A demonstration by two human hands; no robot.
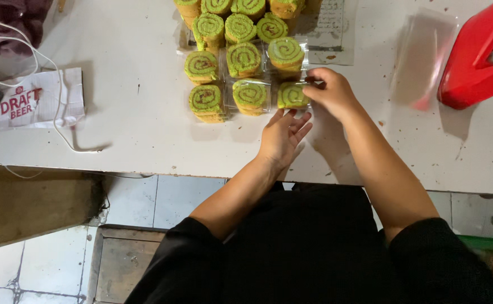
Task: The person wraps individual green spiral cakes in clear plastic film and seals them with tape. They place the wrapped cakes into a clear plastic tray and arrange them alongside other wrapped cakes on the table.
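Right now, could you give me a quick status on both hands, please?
Right hand pinching the wrapped green roll slice. Left hand open, flat beside it. Other wrapped slices packed close alongside.

A small food-packing workshop: wrapped roll-cake slices (241,59) stacked on a worn white table (134,112).

glossy clear plastic wrap (292,95); matt white table (139,112)

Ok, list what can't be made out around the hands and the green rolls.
- Head view: the right hand covers the edge of the roll slice it touches, so its grip is hidden.
- The stack of rolls is cut off by the top edge.
- The red tool runs off the right edge.
- The left hand hides the table beneath it.
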